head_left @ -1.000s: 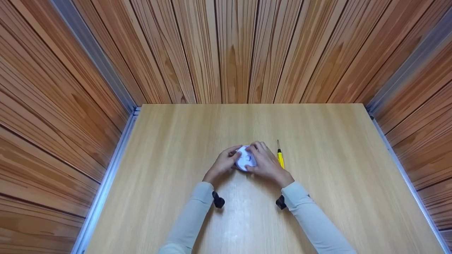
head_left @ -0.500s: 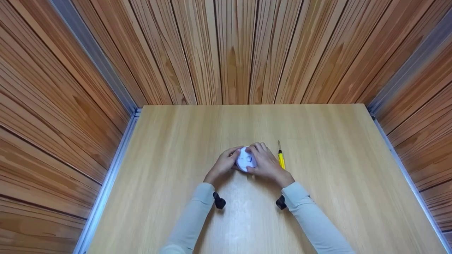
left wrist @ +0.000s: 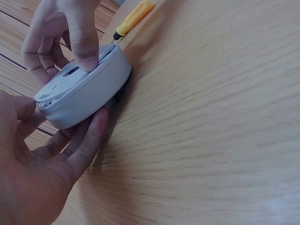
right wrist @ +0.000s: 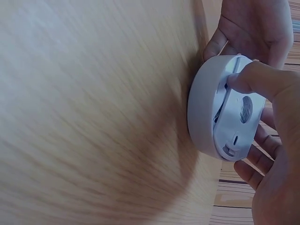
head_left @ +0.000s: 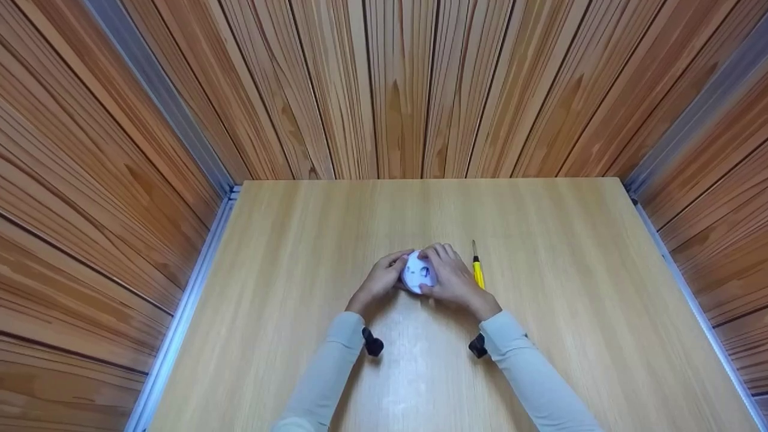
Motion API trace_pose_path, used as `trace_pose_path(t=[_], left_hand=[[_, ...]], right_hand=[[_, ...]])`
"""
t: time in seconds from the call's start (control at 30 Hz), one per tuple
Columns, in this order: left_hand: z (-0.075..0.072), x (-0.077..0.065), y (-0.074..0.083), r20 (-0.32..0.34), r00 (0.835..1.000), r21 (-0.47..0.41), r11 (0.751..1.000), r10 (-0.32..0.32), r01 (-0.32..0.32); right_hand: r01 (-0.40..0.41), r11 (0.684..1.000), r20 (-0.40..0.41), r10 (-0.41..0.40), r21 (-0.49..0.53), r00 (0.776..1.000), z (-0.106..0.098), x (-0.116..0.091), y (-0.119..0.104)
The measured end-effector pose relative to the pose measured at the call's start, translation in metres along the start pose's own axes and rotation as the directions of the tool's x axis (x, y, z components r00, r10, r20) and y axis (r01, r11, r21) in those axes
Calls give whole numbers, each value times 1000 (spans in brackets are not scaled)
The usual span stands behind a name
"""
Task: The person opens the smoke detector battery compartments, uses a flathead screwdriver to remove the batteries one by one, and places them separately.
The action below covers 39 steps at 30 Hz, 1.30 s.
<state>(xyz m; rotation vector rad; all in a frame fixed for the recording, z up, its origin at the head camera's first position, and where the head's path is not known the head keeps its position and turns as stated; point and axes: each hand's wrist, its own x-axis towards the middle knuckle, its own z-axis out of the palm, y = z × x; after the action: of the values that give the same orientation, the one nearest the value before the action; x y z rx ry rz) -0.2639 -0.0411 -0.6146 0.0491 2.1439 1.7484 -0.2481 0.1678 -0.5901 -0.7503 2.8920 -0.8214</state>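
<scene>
Both hands hold a round white plastic case [head_left: 414, 277] above the middle of the table, and it looks tilted. A flat white cover plate [right wrist: 239, 133] with a round hole and small slots lies over its face. In the right wrist view a dark gap shows along one edge between plate and case. My left hand [head_left: 379, 277] grips the case from the left, its fingers [left wrist: 84, 145] under the wall. My right hand [head_left: 453, 281] pinches the plate side, with the thumb [right wrist: 255, 79] at the gap. The case's underside is hidden.
A screwdriver [head_left: 477, 271] with a yellow handle lies on the wooden table [head_left: 288, 252], just right of my right hand, tip pointing away. Plank walls [head_left: 396, 90] stand behind and at both sides. Metal rails [head_left: 180, 318] run along the table's sides.
The right fingers have shifted slightly on the plate, and more of its round hole shows in the head view. Both hands stay in nearly the same place.
</scene>
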Motion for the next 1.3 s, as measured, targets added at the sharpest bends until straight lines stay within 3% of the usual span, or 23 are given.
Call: trace_pose_path(t=[0.37,0.6,0.77,0.93,1.13,1.3], left_hand=[[-2,-3,0,30,1000,-11,1000,0,0],[-2,-2,-4,27,998,2,998,58,-58],[-1,-1,-3,14,999,20,998,52,-52],[-1,-1,-2,10,1000,21,999,30,-30],[-1,-2,-2,17,1000,-3,1000,-27,27],[-2,-1,0,4,1000,-15,999,-29,30]], right_hand=[[-14,997,-64,19,77,998,-1,-1,4],[8,997,-139,3,82,990,-1,-1,7],[-30,990,-159,52,136,986,-5,-3,7],[-52,975,-162,88,215,983,-8,-3,9],[-102,934,-146,160,342,976,-14,-4,14],[-155,907,-126,220,391,967,-22,-5,17]])
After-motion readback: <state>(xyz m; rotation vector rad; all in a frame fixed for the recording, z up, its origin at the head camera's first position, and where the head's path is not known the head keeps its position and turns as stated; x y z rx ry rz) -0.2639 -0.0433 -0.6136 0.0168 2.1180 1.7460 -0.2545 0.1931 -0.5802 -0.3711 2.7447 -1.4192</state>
